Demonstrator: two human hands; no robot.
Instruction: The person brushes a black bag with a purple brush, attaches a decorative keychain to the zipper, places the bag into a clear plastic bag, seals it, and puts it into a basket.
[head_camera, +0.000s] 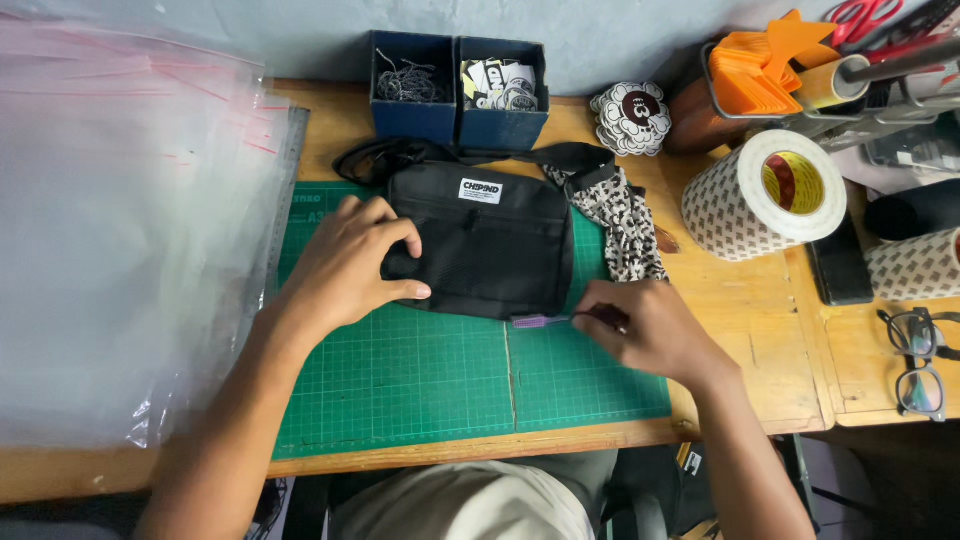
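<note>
Right hand (645, 330) was pinched on a purple tool (532, 322), black pouch (485, 240) was pinned by spread left hand (345, 265); fabric could be snagged if slipped.

Your wooden desk (770, 330) carries a green cutting mat (420, 375) along its front edge. Clear plastic bags (110, 230) cover its left end; a tape roll (765, 195) stands near its right end.

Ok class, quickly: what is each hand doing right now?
Left hand: open, fingers resting on the black bag.
Right hand: closed, pinching a small purple tool at the bag's lower edge.
</note>
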